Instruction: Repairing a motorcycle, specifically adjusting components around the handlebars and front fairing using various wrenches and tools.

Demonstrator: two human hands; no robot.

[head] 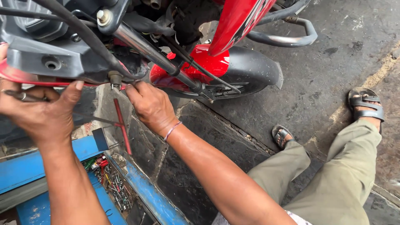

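Note:
A red motorcycle's front end fills the top of the view. My left hand (39, 112), with a ring on one finger, grips the lower edge of the grey headlight housing (50, 54) and its red trim. My right hand (152, 106) reaches under the housing, fingertips at a small bolt fitting (114, 78). A thin red-handled tool (123, 129) hangs down from those fingers, pinched at its top end. The chrome fork tube (146, 48) and black cables run diagonally just above my right hand.
An open blue toolbox (146, 191) holding several small tools lies at the bottom left. The front wheel with its red and black mudguard (246, 66) stands beyond my hands, a grey crash bar (287, 39) above it. My legs in olive trousers (333, 183) and sandals rest on the dark stone floor at right.

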